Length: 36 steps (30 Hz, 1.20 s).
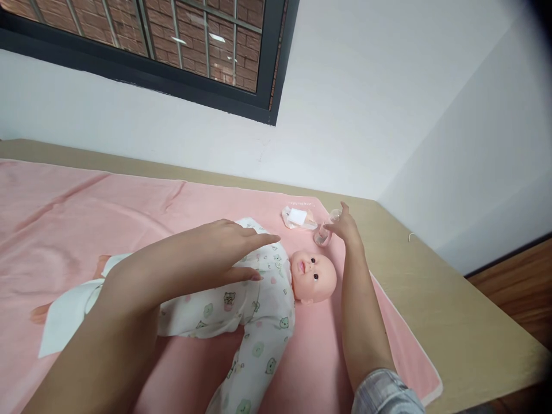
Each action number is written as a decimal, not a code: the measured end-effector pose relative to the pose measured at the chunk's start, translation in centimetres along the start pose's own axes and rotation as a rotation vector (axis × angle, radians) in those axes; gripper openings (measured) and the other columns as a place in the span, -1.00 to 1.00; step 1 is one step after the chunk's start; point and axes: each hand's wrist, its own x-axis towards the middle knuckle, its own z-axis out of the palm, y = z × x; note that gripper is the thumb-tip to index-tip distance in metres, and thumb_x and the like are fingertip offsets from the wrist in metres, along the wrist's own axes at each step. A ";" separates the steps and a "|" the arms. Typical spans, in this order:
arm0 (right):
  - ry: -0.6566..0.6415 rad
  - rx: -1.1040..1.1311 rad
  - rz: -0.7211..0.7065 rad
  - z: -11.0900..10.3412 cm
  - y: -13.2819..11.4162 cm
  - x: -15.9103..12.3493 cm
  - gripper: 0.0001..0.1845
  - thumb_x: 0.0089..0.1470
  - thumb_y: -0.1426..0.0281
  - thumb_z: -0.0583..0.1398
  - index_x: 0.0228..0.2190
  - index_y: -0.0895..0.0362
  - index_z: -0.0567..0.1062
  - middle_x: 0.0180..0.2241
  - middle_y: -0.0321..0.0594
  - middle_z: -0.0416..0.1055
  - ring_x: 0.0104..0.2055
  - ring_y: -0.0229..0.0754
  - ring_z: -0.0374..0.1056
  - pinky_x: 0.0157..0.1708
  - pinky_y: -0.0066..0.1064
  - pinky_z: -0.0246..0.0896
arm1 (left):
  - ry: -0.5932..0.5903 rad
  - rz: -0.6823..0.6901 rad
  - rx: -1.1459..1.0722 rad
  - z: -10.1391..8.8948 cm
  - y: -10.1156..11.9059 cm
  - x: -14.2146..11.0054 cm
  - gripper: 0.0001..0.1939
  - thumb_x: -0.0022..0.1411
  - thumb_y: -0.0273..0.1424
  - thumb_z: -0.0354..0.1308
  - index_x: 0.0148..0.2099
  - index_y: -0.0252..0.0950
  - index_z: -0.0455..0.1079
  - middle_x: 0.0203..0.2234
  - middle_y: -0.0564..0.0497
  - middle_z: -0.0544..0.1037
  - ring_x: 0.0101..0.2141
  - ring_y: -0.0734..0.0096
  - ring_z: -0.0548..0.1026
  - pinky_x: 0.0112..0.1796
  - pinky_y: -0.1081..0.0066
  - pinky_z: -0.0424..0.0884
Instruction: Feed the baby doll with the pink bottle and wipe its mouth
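Observation:
A baby doll (pixel 314 277) in white pyjamas with green animal prints (pixel 269 310) lies on its back on a pink blanket (pixel 142 215), its head toward the right. My left hand (pixel 228 250) is over the doll's chest, fingers stretched out and thumb apart, holding nothing. Whether it rests on the cloth I cannot tell. Beyond the doll's head, my right hand (pixel 344 225) reaches to a small clear plastic item (pixel 322 236), with thumb and forefinger spread. The fingers are at its edge; contact is unclear. Another clear round part (pixel 335 215) shows beside these fingers.
A crumpled clear wrapper with a white label (pixel 297 217) lies on the blanket left of the clear item. The blanket covers much of a light wooden tabletop (pixel 401 287) set against a white wall (pixel 345 115). Above is a dark-framed, barred window (pixel 269 63).

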 end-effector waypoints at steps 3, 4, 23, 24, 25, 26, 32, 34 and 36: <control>-0.018 -0.006 0.013 -0.1 -0.2 -0.2 0.11 -0.17 0.47 0.32 0.31 0.14 -0.09 -0.02 0.06 0.40 0.00 0.06 0.38 -0.05 -0.20 0.28 | 0.002 0.002 -0.011 0.1 0.0 0.0 -0.47 0.31 -0.19 0.13 0.28 0.09 0.13 -0.10 0.07 0.52 -0.18 0.21 0.48 -0.22 0.36 0.30; -0.021 -0.011 0.014 -0.2 -0.3 -0.3 0.09 -0.17 0.48 0.32 0.31 0.15 -0.08 -0.03 0.06 0.41 -0.01 0.06 0.38 -0.06 -0.21 0.28 | 0.000 0.003 -0.014 0.1 0.0 0.0 -0.47 0.31 -0.20 0.13 0.28 0.09 0.13 -0.11 0.07 0.52 -0.19 0.21 0.48 -0.22 0.36 0.30; -0.022 -0.015 -0.065 0.1 0.6 0.0 -0.10 -0.17 0.45 0.31 0.20 0.11 0.13 -0.17 -0.11 0.45 -0.11 -0.07 0.39 -0.16 -0.33 0.27 | -0.026 -0.007 -0.017 0.1 0.4 0.2 -0.47 0.33 -0.22 0.12 0.30 0.06 0.12 -0.08 0.05 0.50 -0.13 0.23 0.46 -0.20 0.37 0.32; -0.022 0.001 -0.069 0.0 0.6 0.0 -0.12 -0.17 0.43 0.31 0.19 0.10 0.15 -0.18 -0.12 0.45 -0.12 -0.08 0.39 -0.16 -0.32 0.27 | -0.017 -0.005 -0.015 0.0 0.3 0.3 -0.48 0.34 -0.21 0.12 0.30 0.06 0.13 -0.06 0.06 0.49 -0.11 0.23 0.46 -0.17 0.36 0.32; -0.018 0.022 -0.072 -0.2 0.5 0.0 -0.13 -0.17 0.42 0.31 0.18 0.09 0.16 -0.18 -0.13 0.44 -0.12 -0.08 0.38 -0.17 -0.32 0.27 | -0.003 -0.003 -0.011 0.0 0.2 0.4 -0.48 0.34 -0.21 0.12 0.29 0.05 0.13 -0.02 0.06 0.48 -0.07 0.22 0.44 -0.14 0.36 0.32; -0.009 0.047 -0.076 -0.4 0.4 -0.1 -0.14 -0.17 0.40 0.32 0.18 0.08 0.17 -0.18 -0.14 0.43 -0.13 -0.08 0.38 -0.17 -0.31 0.27 | 0.017 0.003 -0.006 0.0 0.2 0.5 -0.49 0.34 -0.20 0.12 0.29 0.05 0.14 0.02 0.07 0.46 -0.04 0.22 0.43 -0.10 0.35 0.32; 0.040 0.337 -0.224 -2.9 -2.3 -2.1 -0.15 -0.23 0.28 0.37 0.12 0.01 0.24 -0.19 -0.21 0.39 -0.19 -0.12 0.35 -0.13 -0.22 0.30 | 0.229 0.011 0.014 -0.4 0.2 1.9 -0.54 0.39 -0.25 0.05 0.29 -0.04 0.15 0.19 0.07 0.31 0.13 0.21 0.31 0.07 0.29 0.24; 0.012 0.446 -0.318 -3.6 -4.0 -3.6 -0.17 -0.21 0.26 0.37 0.12 -0.03 0.23 -0.21 -0.24 0.39 -0.21 -0.13 0.35 -0.14 -0.21 0.32 | 0.317 -0.050 -0.016 -0.3 0.4 2.5 -0.54 0.40 -0.25 0.03 0.30 -0.07 0.14 0.19 0.06 0.31 0.14 0.22 0.31 0.07 0.30 0.26; -0.043 0.559 -0.428 -4.0 -5.8 -5.4 -0.17 -0.18 0.25 0.36 0.12 -0.06 0.20 -0.19 -0.25 0.38 -0.19 -0.13 0.36 -0.15 -0.21 0.35 | 0.401 -0.107 -0.073 0.0 0.6 3.1 -0.52 0.40 -0.23 0.03 0.31 -0.10 0.12 0.19 0.06 0.31 0.13 0.23 0.32 0.07 0.32 0.27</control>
